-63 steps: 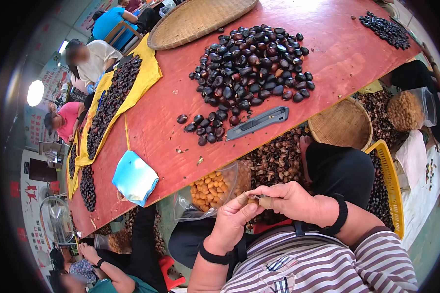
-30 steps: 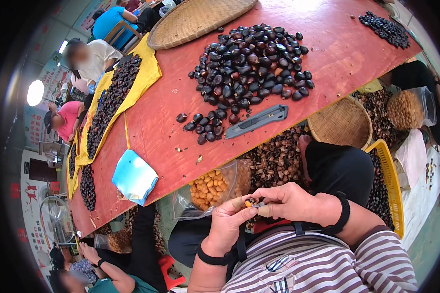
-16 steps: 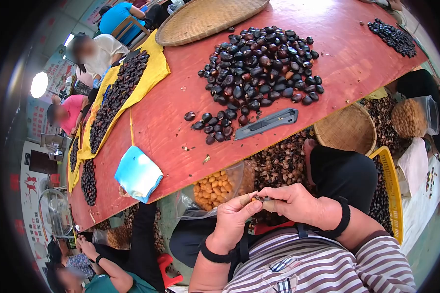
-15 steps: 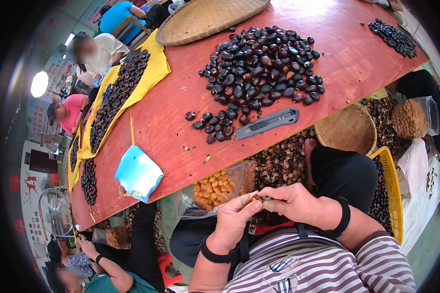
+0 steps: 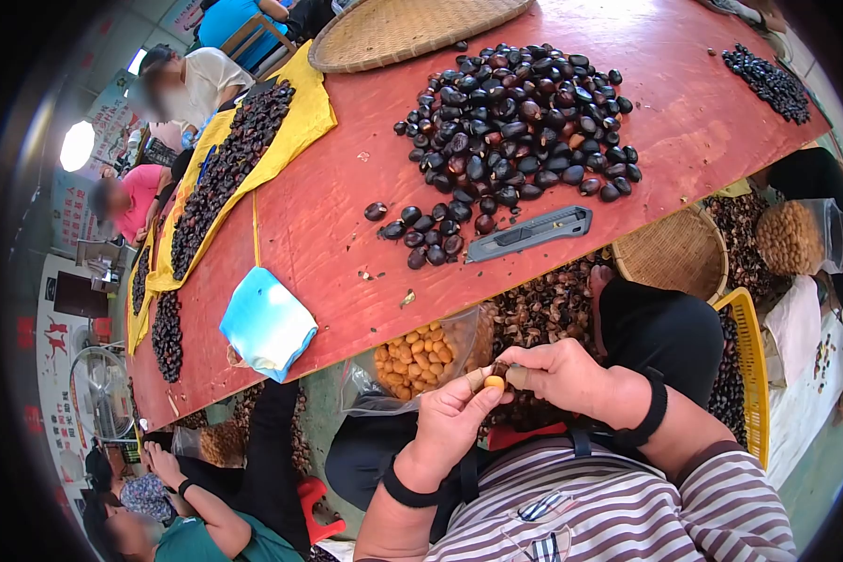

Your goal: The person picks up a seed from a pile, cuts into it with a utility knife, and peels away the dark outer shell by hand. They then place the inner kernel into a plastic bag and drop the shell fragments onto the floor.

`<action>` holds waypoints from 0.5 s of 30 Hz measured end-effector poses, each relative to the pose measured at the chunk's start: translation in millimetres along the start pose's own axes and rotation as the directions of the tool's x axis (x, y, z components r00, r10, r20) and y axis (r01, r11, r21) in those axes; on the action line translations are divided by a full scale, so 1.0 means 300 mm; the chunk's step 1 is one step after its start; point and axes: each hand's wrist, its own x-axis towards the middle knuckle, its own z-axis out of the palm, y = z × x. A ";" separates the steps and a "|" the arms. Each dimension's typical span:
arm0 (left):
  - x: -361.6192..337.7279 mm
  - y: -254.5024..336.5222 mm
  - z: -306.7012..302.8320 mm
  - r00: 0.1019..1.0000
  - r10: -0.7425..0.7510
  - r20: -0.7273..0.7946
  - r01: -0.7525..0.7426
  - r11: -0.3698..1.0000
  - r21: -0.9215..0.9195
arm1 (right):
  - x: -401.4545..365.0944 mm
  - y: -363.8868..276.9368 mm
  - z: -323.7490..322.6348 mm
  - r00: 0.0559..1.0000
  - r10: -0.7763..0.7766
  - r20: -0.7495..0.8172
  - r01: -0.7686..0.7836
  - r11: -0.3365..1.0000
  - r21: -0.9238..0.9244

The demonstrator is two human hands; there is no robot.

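Note:
My left hand (image 5: 452, 412) pinches a peeled orange-yellow chestnut (image 5: 494, 382) between thumb and fingers. Close against it, my right hand (image 5: 567, 379) has its fingertips pressed on a dark bit of shell (image 5: 501, 367) by the kernel; tan coverings show on some fingertips. Both hands are over my lap. Just beyond them, a clear plastic bag (image 5: 354, 386) holds peeled kernels (image 5: 414, 361). On the red table (image 5: 347, 234) lies a heap of dark glossy chestnuts (image 5: 525, 122), with a grey utility knife (image 5: 529, 234) along its near side.
A blue-and-white folded packet (image 5: 268, 323) lies at the table edge. A flat woven tray (image 5: 393, 37) is at the back. Shells (image 5: 553, 304), a round basket (image 5: 670, 248) and a yellow crate (image 5: 754, 375) are below the table. Other people sit along the left.
The yellow kernel now shows more between my fingers, with dark shell coming away from it. My right hand has shifted slightly up. The whole view has tilted a little.

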 end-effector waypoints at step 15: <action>0.005 0.025 -0.035 0.994 -0.101 0.046 0.111 0.914 -0.389 | 0.013 0.016 -0.010 0.937 -0.279 -0.211 0.276 0.960 -0.045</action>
